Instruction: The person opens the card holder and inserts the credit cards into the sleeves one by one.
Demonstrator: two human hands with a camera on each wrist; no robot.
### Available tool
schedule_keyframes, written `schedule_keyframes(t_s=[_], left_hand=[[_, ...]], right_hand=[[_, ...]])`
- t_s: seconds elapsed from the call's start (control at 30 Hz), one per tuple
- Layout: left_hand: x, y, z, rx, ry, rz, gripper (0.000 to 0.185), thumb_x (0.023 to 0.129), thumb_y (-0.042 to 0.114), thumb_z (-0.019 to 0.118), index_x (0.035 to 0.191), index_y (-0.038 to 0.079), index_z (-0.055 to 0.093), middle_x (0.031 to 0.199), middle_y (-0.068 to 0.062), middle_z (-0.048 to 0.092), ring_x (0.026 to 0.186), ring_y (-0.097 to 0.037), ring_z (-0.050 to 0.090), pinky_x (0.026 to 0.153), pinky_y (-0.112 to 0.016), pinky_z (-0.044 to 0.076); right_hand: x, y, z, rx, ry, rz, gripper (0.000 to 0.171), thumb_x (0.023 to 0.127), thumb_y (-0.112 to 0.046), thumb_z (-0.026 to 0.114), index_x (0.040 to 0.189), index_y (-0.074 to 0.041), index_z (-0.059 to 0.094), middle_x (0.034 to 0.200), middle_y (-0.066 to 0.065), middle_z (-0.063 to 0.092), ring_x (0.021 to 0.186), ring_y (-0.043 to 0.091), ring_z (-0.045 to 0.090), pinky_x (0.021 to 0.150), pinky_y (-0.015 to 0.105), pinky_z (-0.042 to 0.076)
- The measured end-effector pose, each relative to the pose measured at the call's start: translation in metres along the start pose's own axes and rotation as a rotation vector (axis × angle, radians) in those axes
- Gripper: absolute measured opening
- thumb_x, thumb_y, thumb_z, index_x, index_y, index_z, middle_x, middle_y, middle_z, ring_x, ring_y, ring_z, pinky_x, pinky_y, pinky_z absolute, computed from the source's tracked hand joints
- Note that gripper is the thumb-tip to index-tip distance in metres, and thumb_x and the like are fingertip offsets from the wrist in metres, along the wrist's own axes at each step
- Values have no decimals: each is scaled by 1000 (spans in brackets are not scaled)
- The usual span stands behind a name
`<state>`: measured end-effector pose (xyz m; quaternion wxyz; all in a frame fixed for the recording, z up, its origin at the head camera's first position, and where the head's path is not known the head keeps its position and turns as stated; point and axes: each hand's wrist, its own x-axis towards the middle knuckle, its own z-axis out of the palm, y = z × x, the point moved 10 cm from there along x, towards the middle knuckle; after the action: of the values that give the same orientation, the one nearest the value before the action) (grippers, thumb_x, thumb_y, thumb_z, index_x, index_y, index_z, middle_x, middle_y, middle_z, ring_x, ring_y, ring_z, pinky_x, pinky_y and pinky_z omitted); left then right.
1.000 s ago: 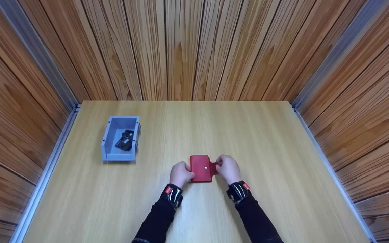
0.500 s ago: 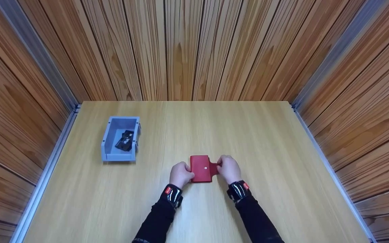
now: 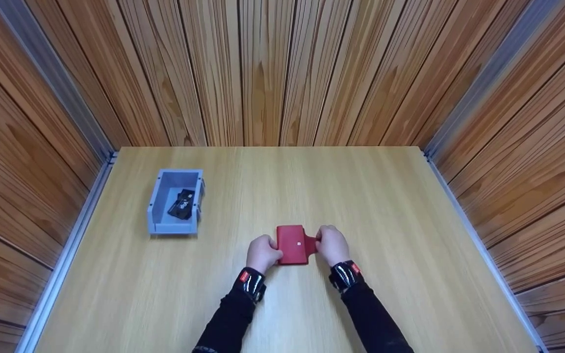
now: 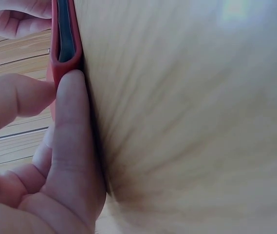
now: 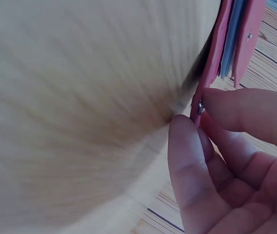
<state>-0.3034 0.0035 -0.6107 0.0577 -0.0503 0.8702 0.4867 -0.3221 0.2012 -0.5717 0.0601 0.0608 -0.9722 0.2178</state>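
A red card holder (image 3: 291,245) with a snap stud on its cover lies on the table between both hands. Its strap (image 3: 311,244) extends to the right, unfastened. My left hand (image 3: 263,253) pinches the holder's left edge; in the left wrist view the thumb and a finger grip the folded red spine (image 4: 69,63), with dark inner leaves inside. My right hand (image 3: 333,245) pinches the strap's end, and the right wrist view shows a metal snap (image 5: 201,106) at the fingertips. That strap stands apart from the cover stud (image 5: 249,35).
A blue-grey open-front bin (image 3: 172,228) stands at the table's left, holding black cards (image 3: 182,204) with white lettering. Wood-panelled walls rise at the back and both sides. Metal rails (image 3: 66,260) run along the table's side edges.
My right hand has shifted very slightly right with the strap, drawing it a little straighter. The left hand and the holder's body stay in place.
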Motion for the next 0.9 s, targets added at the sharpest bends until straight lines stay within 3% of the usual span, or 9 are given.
schedule_keyframes(t_s=[0.23, 0.9], left_hand=[[0, 1, -1, 47, 11, 29, 18, 68, 0, 73, 70, 8, 56, 66, 0, 54, 62, -18, 54, 57, -30, 45], [-2, 0, 1, -11, -9, 13, 17, 72, -2, 71, 71, 7, 57, 64, -1, 56, 57, -16, 56, 53, -27, 46]], right_hand=[[-1, -2, -2, 1, 20, -14, 16, 73, 4, 75, 73, -2, 61, 74, 8, 58, 71, 28, 59, 66, 44, 49], [-1, -4, 1, -76, 12, -7, 14, 75, 0, 76, 75, -1, 62, 77, 10, 57, 72, 31, 60, 67, 45, 50]])
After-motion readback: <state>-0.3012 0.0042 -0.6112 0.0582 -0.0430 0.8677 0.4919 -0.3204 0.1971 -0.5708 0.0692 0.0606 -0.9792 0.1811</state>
